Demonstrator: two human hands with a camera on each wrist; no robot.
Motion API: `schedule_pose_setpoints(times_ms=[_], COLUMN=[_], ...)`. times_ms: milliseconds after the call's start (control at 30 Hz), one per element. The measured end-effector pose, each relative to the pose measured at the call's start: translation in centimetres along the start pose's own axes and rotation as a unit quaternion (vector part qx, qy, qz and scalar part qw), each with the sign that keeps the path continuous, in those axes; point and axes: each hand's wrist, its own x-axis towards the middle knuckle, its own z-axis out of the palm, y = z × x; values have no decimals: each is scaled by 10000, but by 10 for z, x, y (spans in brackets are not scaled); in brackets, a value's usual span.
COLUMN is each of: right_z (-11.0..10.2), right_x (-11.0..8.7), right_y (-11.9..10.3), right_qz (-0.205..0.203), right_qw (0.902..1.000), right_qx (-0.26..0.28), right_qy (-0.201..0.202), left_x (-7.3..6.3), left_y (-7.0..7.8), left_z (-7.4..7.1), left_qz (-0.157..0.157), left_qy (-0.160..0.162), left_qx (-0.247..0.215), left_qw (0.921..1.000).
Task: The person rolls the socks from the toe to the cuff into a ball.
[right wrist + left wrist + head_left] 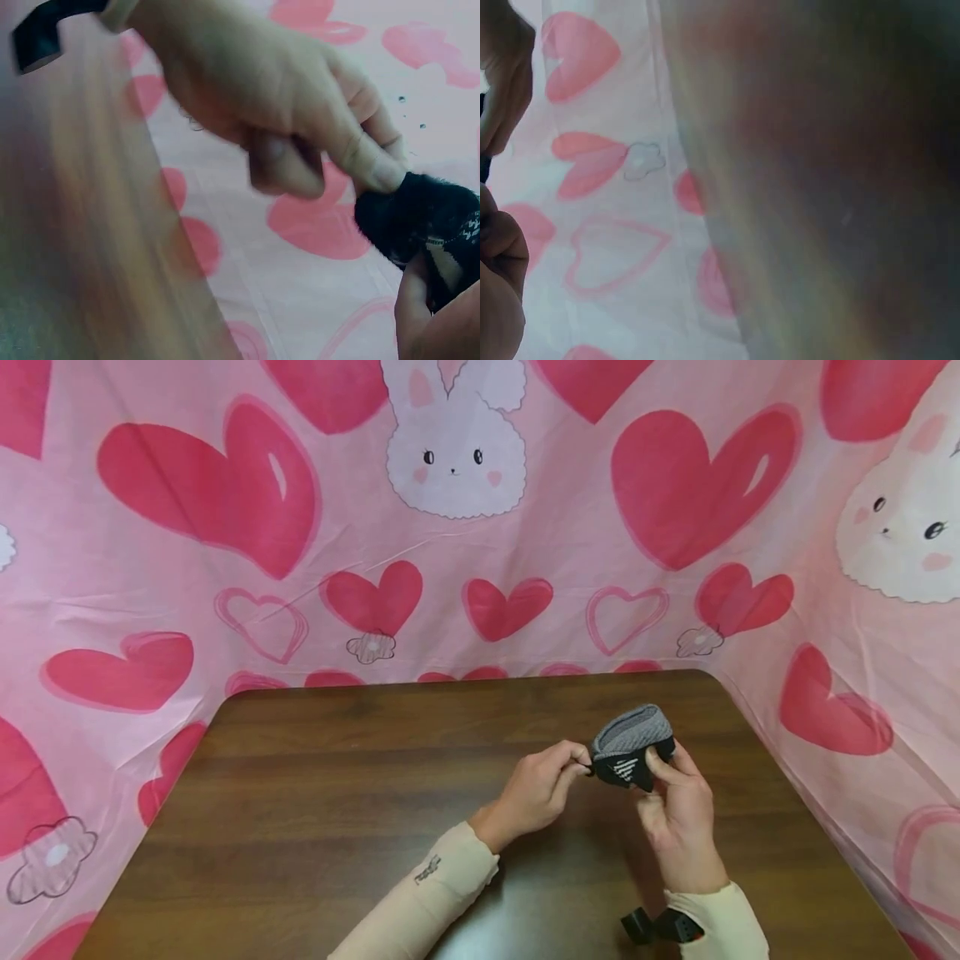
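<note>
A knit sock, grey at its wide cuff and black below with a white striped mark, is held up above the table between both hands. My left hand pinches its left end between thumb and fingers. On the other side my right hand grips the sock, thumb in front and fingers behind. In the right wrist view, the right hand pinches the fuzzy black fabric, and part of the left hand touches its lower side. The left wrist view catches only a dark sliver of sock at its left edge.
Beneath the hands is a brown wood-grain table with rounded far corners. A pink cloth with hearts and rabbits hangs behind and along the sides. A black device is strapped to the right wrist.
</note>
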Motion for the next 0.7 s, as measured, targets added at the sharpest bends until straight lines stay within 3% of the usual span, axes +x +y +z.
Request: schedule_pose_setpoints(times_ms=[67,167,300,400,500,600,700], right_z=[1,4,7,5,2,0,1], right_x=[1,4,11,15,18,18,17], right_y=[-1,1,9,19,24,22,16], right_qz=[105,-20,-846,-1391,-1555,-1382,-1157], right_qw=[9998,9986,9896,9815,9797,9822,9820], right_qx=[157,321,202,-283,-696,-942,-1270], right_qy=[33,428,1142,1285,1056,859,788], left_x=[-2,-5,-7,-6,-4,-1,3], left_y=[2,7,15,17,16,16,16], left_z=[5,12,16,18,18,14,4], left_qz=[-62,-7,287,351,0,-383,-608], left_qy=[1,-21,-92,19,374,720,821], left_qx=[-95,-14,530,980,928,560,269], left_qw=[9999,10000,9981,9946,9950,9951,9944])
